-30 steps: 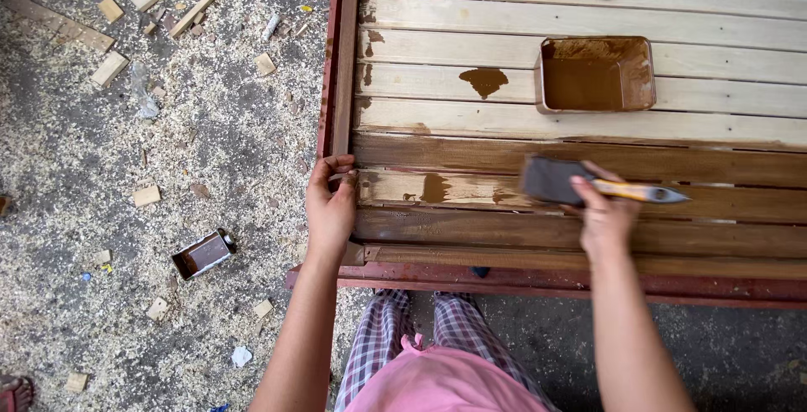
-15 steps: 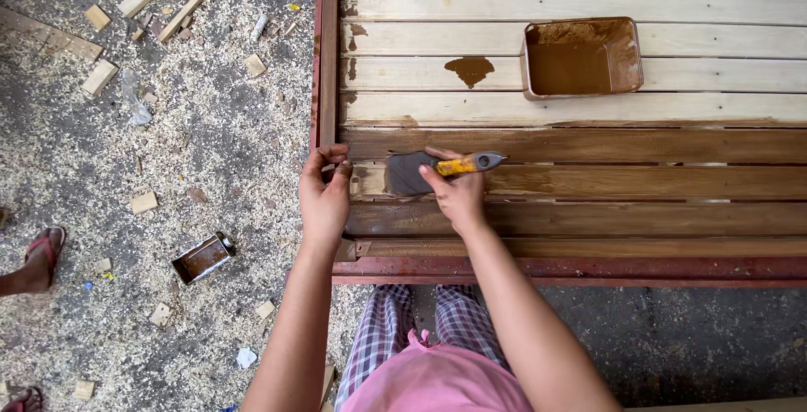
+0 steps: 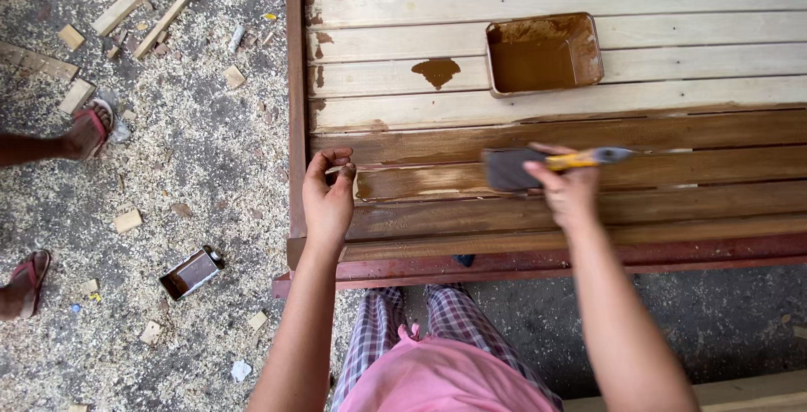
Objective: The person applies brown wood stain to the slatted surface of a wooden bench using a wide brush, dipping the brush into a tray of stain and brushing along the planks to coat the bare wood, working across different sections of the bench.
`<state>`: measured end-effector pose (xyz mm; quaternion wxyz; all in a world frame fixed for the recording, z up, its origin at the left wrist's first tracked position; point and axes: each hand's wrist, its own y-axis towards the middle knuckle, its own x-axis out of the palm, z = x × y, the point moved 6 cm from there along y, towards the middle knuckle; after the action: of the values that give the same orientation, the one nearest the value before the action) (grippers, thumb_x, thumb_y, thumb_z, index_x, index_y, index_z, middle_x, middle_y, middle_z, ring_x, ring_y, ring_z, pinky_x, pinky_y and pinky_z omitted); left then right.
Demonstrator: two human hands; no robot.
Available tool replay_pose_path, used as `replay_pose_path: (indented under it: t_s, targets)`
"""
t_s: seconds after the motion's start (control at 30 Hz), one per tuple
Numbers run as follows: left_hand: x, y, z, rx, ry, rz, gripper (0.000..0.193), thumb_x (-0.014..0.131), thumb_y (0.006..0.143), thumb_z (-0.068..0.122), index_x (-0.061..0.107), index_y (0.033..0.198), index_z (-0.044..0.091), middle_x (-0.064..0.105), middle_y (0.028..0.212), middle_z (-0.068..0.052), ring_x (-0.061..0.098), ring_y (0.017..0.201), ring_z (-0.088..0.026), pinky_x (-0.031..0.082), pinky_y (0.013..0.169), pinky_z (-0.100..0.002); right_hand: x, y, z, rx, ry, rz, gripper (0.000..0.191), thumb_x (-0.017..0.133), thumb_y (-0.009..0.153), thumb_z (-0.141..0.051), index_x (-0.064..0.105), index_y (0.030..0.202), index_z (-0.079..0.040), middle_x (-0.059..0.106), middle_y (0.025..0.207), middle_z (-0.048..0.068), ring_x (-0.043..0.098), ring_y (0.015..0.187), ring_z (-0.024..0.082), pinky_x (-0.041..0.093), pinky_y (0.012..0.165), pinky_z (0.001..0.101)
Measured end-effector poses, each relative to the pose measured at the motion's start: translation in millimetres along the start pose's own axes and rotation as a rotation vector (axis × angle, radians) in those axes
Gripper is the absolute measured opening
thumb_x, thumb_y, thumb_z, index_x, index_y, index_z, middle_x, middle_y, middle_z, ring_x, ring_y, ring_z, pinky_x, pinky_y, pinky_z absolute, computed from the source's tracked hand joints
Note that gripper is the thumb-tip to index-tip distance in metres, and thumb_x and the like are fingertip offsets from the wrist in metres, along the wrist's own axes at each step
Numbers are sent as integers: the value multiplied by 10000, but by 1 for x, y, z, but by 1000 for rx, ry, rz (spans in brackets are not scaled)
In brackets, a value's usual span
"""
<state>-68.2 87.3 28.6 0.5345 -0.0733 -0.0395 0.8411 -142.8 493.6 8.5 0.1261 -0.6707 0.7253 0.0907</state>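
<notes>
Brown-stained bristles of the paintbrush (image 3: 514, 168) lie flat on a dark, wet slat of the slatted wooden frame (image 3: 672, 92), near its middle. The right hand (image 3: 570, 192) has its fingers wrapped tight around the brush's yellow handle. Left of it, the left hand (image 3: 328, 198) rests on the frame's left edge, fingers curled loosely and holding nothing. Farther off sits a tray of brown stain (image 3: 544, 53), a spilled blot (image 3: 437, 70) to its left. A small tin (image 3: 192, 272) lies on the sawdust-strewn ground.

Tray (image 3: 588, 59) on slats (image 3: 672, 0), behind brush (image 3: 513, 168); can (image 3: 192, 272) left.
</notes>
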Motion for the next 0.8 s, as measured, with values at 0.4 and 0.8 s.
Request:
replay_pose_path:
  t_s: [0.4,0.8]
  targets:
    - [48,7,-7,14,-17,-10,155,622,956,17,658,1104,43,643,938,-19,569,833,-74,471,749,-218,69,24,-32,-175,-253,-746,334,803,816,-75,766,1137,-162,786,1129,56,731,1040,205,587,944,390]
    - [-6,13,-7,-28,-91,128,173,599,956,-7,657,1112,41,629,948,0,567,825,-77,471,722,-215,201,-22,-53,-333,-759,-857,212,808,872,-217,709,1029,-114,747,760,51,701,617,185,594,651,368]
